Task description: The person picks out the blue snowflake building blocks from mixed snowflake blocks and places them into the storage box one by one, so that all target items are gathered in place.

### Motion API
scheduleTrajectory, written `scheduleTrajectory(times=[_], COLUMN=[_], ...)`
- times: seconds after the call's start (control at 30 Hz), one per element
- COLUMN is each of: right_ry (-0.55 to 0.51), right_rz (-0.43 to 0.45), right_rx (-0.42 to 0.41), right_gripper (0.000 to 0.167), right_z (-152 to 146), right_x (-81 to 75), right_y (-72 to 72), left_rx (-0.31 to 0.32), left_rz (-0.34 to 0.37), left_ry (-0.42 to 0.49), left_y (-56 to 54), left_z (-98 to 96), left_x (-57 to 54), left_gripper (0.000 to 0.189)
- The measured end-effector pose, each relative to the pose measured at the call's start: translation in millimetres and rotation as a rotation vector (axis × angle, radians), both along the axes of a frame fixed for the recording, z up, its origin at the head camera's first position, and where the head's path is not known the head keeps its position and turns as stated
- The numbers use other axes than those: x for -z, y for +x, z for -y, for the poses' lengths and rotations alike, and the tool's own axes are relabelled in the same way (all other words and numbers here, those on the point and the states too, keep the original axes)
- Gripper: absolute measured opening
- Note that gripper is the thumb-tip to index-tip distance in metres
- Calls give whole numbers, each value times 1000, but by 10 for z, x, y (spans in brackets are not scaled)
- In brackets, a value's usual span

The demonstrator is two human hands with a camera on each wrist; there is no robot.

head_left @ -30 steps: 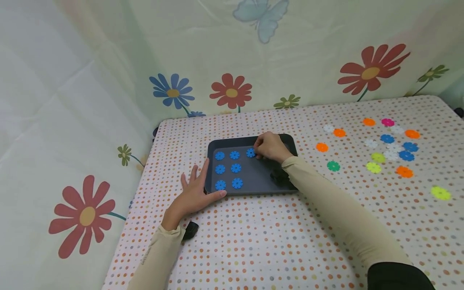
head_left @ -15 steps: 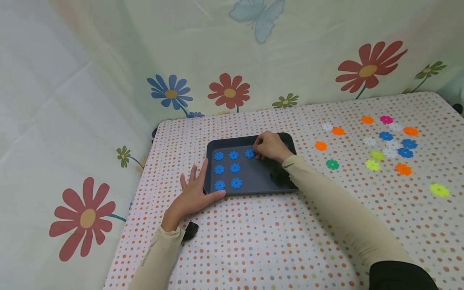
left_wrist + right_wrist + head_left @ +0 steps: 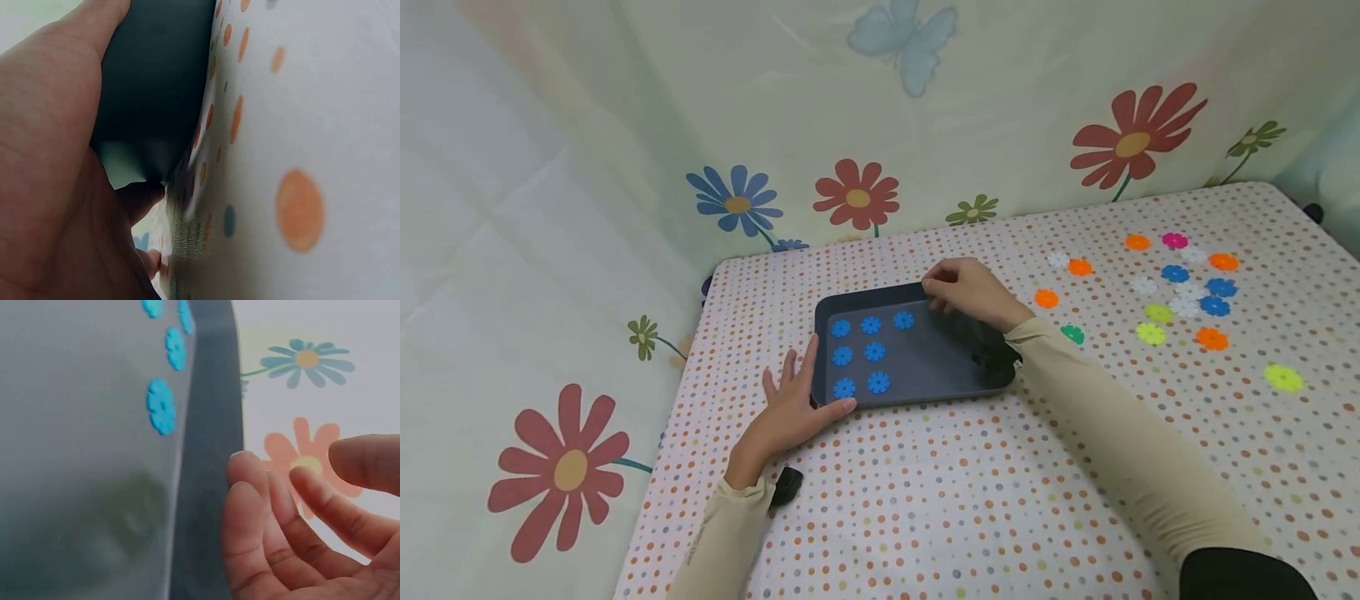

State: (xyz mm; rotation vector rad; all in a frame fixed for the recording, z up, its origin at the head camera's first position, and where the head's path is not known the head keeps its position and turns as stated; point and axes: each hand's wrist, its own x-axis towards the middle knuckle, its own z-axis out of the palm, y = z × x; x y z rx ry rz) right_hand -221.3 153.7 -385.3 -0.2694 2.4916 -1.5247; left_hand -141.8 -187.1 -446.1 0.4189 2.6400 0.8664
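A dark grey tray (image 3: 936, 354) lies on the dotted cloth in the head view. Several blue flower-shaped discs (image 3: 874, 351) sit inside it, three along the far row and two in each of the other rows. My left hand (image 3: 786, 417) rests against the tray's near left corner, fingers spread and straight, thumb on the near edge. Over the tray's far right part is my right hand (image 3: 973, 292), off the nearest blue disc (image 3: 904, 320). The right wrist view shows its fingers loosely bent, thumb apart, nothing between them.
To the right on the dotted table (image 3: 887, 500) lie loose discs: orange (image 3: 1047, 298), green (image 3: 1072, 334), yellow (image 3: 1285, 377), pink (image 3: 1175, 241), white (image 3: 1144, 286) and blue (image 3: 1221, 287). A flower-print curtain (image 3: 1030, 100) hangs behind the table.
My right hand has let go of the third far-row blue disc and lifted away to the right. The left hand stays at the tray's corner. The head view has shifted slightly.
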Motion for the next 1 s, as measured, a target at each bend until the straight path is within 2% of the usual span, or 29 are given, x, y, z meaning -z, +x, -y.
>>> scheduleTrajectory(times=[0.23, 0.53, 0.73, 1.0], right_ry=[-11, 33, 94, 194], right_rz=[-31, -50, -5, -17], right_rx=[76, 215, 284, 362], right_gripper=[34, 39, 49, 54], right_z=[-270, -846, -1188, -1562], right_x=[-92, -8, 23, -16], right_y=[22, 105, 154, 234], left_rx=[-12, 2, -2, -13], left_rz=[-6, -11, -2, 2], left_ry=[-8, 2, 6, 8], left_y=[-8, -7, 6, 10], left_z=[15, -6, -5, -9], left_x=[-16, -1, 8, -17], left_gripper=[119, 118, 118, 120])
